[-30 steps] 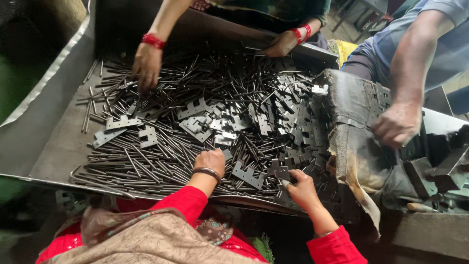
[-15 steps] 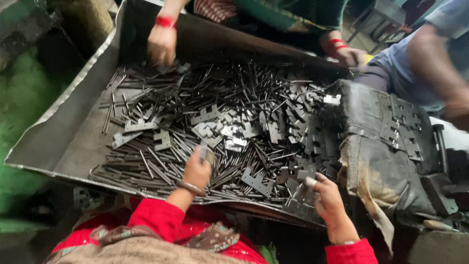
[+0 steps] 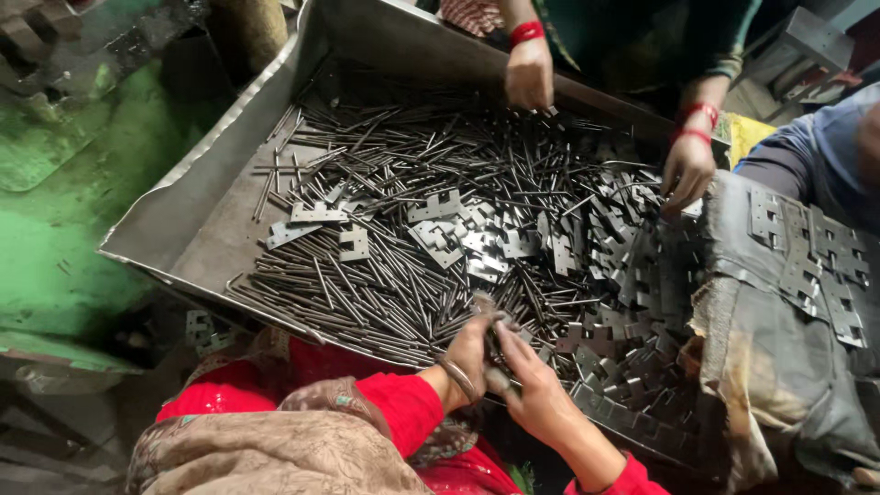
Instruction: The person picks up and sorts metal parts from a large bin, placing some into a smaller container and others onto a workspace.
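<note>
My left hand [image 3: 469, 353], with a bangle at the wrist and a red sleeve, and my right hand [image 3: 533, 392] meet over the near edge of a big metal tray [image 3: 206, 179]. Both pinch a small grey hinge plate [image 3: 489, 312] between their fingertips. Under and behind them lies a thick heap of thin steel pins [image 3: 367, 284]. Flat notched hinge plates [image 3: 440, 229] are scattered over the pins, and more are piled to the right [image 3: 623, 353].
Across the tray, another person's two hands [image 3: 530, 75] [image 3: 686, 167], with red bangles, reach into the pins. A grey sack [image 3: 779, 312] at the right carries more plates [image 3: 825, 257]. A person's blue sleeve [image 3: 825, 147] is beyond it. A green surface [image 3: 55, 238] lies left.
My left hand lifted a plate from the heap and drew back to the near edge. My right hand moved left to join it. The view shifted right, and the other person's hands moved along the far side.
</note>
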